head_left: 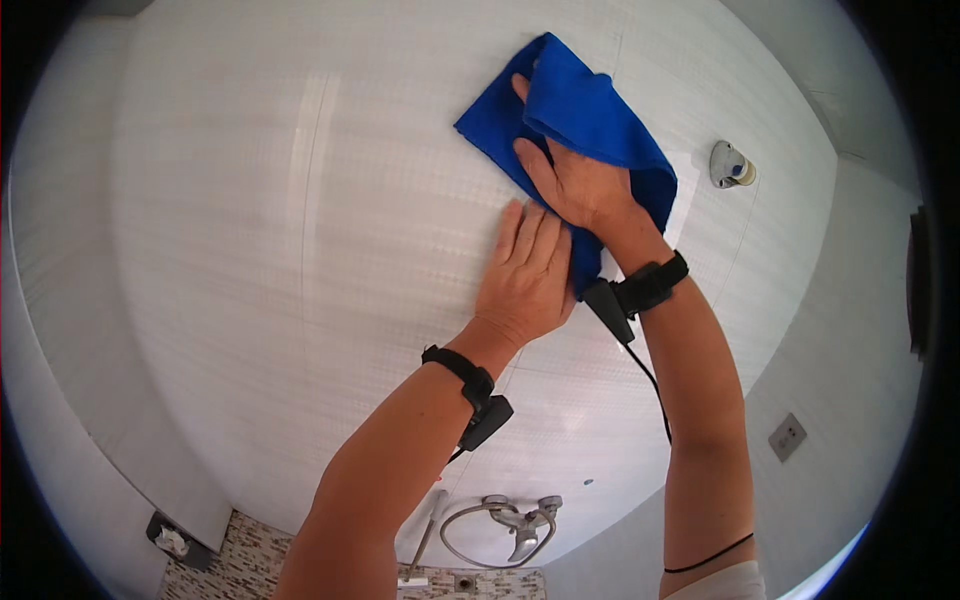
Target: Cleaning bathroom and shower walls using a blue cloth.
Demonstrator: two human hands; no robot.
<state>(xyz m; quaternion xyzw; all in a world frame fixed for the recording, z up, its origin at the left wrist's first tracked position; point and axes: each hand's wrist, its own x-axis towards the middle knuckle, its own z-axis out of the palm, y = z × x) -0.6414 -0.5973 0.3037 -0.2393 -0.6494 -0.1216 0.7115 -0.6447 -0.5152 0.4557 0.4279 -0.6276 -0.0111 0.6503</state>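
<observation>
Two hands are up on the white tiled wall [300, 250], and both are at work with one blue cloth [590, 120]. The right hand [580, 185] lies flat on the cloth, fingers spread and pointing up and to the left, palm pressing the fabric against the tiles. The top edge of the cloth folds over those fingers, so their tips are partly hidden. The left hand [525, 275] sits just below and to the left, fingers together and stretched out flat on bare tile, its fingertips touching the lower edge of the cloth beside the right wrist.

The cloth runs long from upper left to lower right, with a tail hanging down past the right wrist. It lies above and to the right of the left hand, and directly under the right, so the right hand is plainly the nearer one. Neither hand pinches anything: both press flat.

Both forearms rise from the lower edge, the left slanting up to the right, the right nearly straight up. Each wrist carries a black band [650, 285] with a small box and a thin cable. A wall fitting [730, 165] sits to the right of the cloth, and a tap with a hose [510, 525] shows low down.
</observation>
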